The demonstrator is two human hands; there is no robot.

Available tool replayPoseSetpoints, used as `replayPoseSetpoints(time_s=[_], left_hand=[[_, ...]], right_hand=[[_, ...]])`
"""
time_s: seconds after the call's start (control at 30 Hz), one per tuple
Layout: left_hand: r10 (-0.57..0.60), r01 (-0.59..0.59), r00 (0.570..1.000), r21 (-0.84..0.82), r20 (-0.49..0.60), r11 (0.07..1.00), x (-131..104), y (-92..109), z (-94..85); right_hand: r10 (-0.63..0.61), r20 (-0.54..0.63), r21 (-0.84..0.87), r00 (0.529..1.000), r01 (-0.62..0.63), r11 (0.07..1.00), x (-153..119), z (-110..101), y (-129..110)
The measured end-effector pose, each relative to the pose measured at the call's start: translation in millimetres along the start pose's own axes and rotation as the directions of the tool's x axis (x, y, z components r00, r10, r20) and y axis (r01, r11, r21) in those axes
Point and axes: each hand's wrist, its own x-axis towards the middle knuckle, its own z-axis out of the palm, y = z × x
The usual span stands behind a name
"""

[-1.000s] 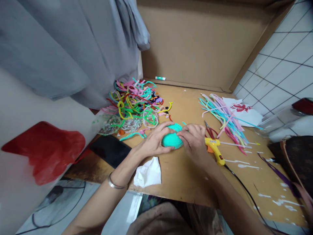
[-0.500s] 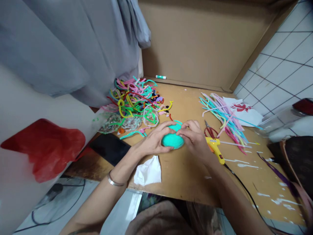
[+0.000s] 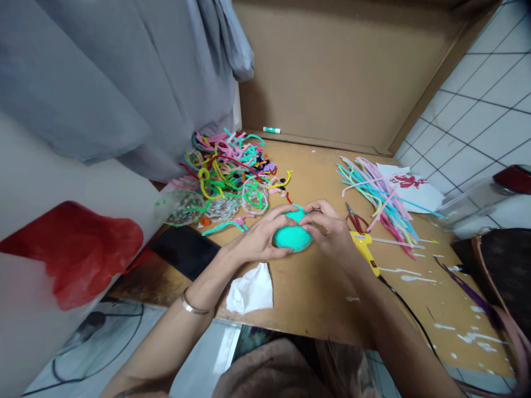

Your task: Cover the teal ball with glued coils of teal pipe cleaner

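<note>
A rounded turquoise ball (image 3: 292,237), its fuzzy ridges looking like coiled pipe cleaner, is held just above the table. My left hand (image 3: 265,235) wraps around its left side, with fingers over the top and thumb underneath. At the upper right of the ball, my right hand (image 3: 327,226) is closed, thumb and fingertips pressed against its surface. A short turquoise strand shows at the ball's top edge, between the hands. Whether the right fingertips pinch a strand end is too small to tell. A crumpled white tissue (image 3: 251,288) lies below my left hand.
Right of my hands lie a yellow glue gun (image 3: 365,251), red-handled pliers (image 3: 355,218) and a bundle of pipe cleaners (image 3: 375,193). A tangled heap of colourful pipe cleaners (image 3: 228,166) sits at the back left, above a black phone-like slab (image 3: 185,251). A brown bag (image 3: 501,265) stands far right.
My right fingers have shifted slightly, now lying flatter against the ball's upper right. Less of the turquoise strand above it shows. My left hand keeps its hold.
</note>
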Motion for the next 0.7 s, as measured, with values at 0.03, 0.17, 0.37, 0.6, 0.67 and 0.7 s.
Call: replayPoseSetpoints(time_s=[0.03,0.17,0.37,0.6,0.67,0.7], left_hand=[[0.001,-0.001,1.000,-0.002,0.001,1.000,-0.1,0.0,0.1],[-0.001,0.001,1.000,0.006,0.000,1.000,-0.2,-0.3,0.9],[0.005,-0.005,1.000,0.018,-0.019,1.000,0.9,-1.0,3.2],[0.001,-0.001,1.000,0.030,-0.027,1.000,1.6,0.8,4.1],[0.001,0.000,1.000,0.034,-0.030,0.999,1.9,1.0,4.1],[0.007,-0.006,1.000,0.034,-0.031,0.999,2.3,1.1,4.1]], right_hand=[[0.015,-0.003,0.007,1.000,-0.015,1.000,-0.1,0.1,0.3],[0.097,-0.047,0.036,0.994,-0.095,0.995,-1.9,2.5,2.5],[0.208,-0.085,0.130,0.974,-0.196,0.972,-5.0,7.4,4.1],[0.249,-0.061,0.192,0.967,-0.234,0.953,-4.0,8.6,4.3],[0.262,-0.055,0.183,0.963,-0.248,0.951,-3.3,9.3,2.3],[0.259,-0.056,0.176,0.964,-0.246,0.953,-3.0,10.0,1.1]])
